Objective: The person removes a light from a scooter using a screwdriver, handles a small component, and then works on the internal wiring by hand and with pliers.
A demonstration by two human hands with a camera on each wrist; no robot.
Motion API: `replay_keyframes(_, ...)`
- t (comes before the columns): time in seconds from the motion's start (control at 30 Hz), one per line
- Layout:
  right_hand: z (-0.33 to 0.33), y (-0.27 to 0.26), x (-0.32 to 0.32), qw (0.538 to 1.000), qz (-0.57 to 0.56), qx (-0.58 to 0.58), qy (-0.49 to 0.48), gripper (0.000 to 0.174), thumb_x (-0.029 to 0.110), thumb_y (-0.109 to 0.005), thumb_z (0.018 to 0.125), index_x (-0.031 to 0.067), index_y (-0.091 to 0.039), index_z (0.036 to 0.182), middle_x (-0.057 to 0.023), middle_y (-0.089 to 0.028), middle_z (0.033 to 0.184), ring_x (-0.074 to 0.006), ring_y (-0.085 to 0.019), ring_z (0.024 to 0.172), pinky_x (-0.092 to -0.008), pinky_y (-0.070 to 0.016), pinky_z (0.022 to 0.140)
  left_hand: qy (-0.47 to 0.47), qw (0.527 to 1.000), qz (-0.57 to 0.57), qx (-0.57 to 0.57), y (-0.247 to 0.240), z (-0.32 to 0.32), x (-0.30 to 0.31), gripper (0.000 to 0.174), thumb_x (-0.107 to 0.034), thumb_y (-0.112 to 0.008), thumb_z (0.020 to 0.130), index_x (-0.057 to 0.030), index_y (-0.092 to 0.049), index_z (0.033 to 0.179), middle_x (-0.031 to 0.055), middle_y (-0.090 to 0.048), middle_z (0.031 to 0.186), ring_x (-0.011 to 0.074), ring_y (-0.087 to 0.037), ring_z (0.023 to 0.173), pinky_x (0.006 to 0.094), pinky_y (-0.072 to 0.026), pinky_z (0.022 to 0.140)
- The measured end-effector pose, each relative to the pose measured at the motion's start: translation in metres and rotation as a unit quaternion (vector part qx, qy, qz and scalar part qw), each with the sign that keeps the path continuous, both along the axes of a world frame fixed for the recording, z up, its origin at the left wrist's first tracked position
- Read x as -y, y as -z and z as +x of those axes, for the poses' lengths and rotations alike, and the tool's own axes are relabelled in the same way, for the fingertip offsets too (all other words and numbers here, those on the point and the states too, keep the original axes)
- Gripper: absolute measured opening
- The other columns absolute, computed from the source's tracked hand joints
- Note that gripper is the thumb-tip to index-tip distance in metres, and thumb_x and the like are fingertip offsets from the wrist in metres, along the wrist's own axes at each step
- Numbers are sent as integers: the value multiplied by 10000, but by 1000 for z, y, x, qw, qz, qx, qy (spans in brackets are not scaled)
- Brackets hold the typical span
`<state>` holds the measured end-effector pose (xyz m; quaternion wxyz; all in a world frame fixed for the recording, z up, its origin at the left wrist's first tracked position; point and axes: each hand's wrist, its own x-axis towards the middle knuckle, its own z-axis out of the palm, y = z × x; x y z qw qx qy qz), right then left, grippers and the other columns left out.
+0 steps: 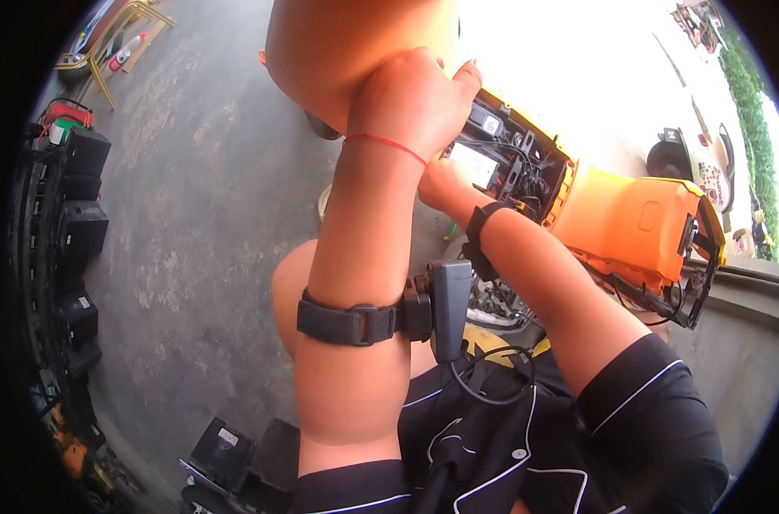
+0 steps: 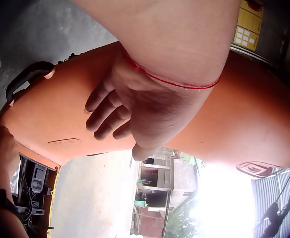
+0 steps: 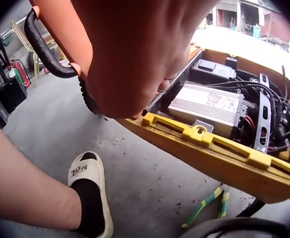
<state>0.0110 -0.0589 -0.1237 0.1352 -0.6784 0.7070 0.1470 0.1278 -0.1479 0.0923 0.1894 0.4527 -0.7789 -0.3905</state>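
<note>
My left hand (image 1: 415,103), with a red string at the wrist, lies against a large orange body panel (image 1: 321,51). In the left wrist view the left hand (image 2: 145,104) has its fingers spread loosely over the orange surface (image 2: 214,129). My right hand (image 1: 447,182) is at the edge of an uncovered compartment, beside a silver finned box (image 1: 475,165). In the right wrist view the right hand (image 3: 135,59) hides most of its own fingers; a few fingertips show near the silver box (image 3: 204,106). Whether it grips anything is hidden.
Green-and-yellow pliers (image 3: 204,206) lie on the floor below the yellow rim (image 3: 204,144). Another orange panel (image 1: 620,214) stands at the right. Black boxes (image 1: 83,231) line the left side, and a scooter (image 1: 706,167) stands outside.
</note>
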Motion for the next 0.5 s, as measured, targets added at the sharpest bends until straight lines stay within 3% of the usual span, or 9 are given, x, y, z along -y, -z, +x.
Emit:
replay_keyframes(0.03,3,0,0,1000,0,1,2,221,156,-570,859,57,-766,887,-177,-750,872,-338,-746,815,-430,-584,726,6,1000,-3,-4,0,0,0,521,-460,-661,928,34,-731,1080,247,-735,947,347,-722,886,395,-557,854)
replay_keyframes(0.1,11,3,2,993,9,25,117,239,169,-573,895,70,-786,941,-158,-765,942,-332,-751,898,-422,-591,768,14,1000,2,-20,3,-4,1,516,-459,-655,929,28,-734,1079,245,-735,948,350,-721,888,394,-556,858)
replay_keyframes(0.13,13,2,5,994,6,31,108,239,169,-573,895,70,-786,941,-158,-765,942,-332,-751,898,-422,-591,768,11,999,5,-38,4,-4,3,511,-458,-650,931,23,-737,1078,244,-736,950,354,-721,890,393,-555,863)
replay_keyframes(0.2,23,11,5,964,-36,80,251,254,189,-570,931,80,-792,991,-139,-770,1007,-318,-749,957,-425,-591,805,9,1000,6,11,4,-13,5,510,-456,-628,932,17,-741,1085,259,-730,979,369,-715,929,399,-547,894)
replay_keyframes(0.3,29,-10,4,989,-9,39,146,241,187,-578,939,90,-794,986,-129,-769,1030,-299,-752,961,-426,-597,796,9,997,-51,62,7,-14,6,513,-454,-617,923,12,-741,1099,265,-725,1022,376,-708,967,407,-541,911)
replay_keyframes(0.37,11,-20,-8,991,-74,34,102,216,170,-588,907,80,-783,937,-156,-766,956,-302,-759,902,-433,-600,750,29,990,-82,111,18,-19,8,522,-445,-605,908,2,-729,1146,261,-717,1097,395,-695,1022,413,-534,931)
replay_keyframes(0.4,-1,-18,-13,989,-83,35,114,290,265,-553,965,22,-705,917,-198,-739,860,-366,-745,820,-503,-583,715,47,993,-56,87,10,-14,4,496,-419,-600,913,7,-728,1133,242,-730,1061,368,-706,962,409,-544,903)
replay_keyframes(0.43,-9,-36,-27,983,-106,63,139,285,250,-536,974,23,-696,906,-208,-733,858,-389,-732,801,-512,-576,714,66,995,-28,66,3,-8,0,470,-393,-595,919,12,-727,1120,223,-743,1026,342,-717,902,406,-553,876)
replay_keyframes(0.5,-37,-53,-63,977,-126,78,153,196,152,-596,862,17,-737,874,-216,-739,864,-366,-744,812,-469,-595,714,98,994,42,39,20,-3,7,394,-328,-590,929,28,-719,1035,157,-740,903,229,-692,752,375,-562,782)
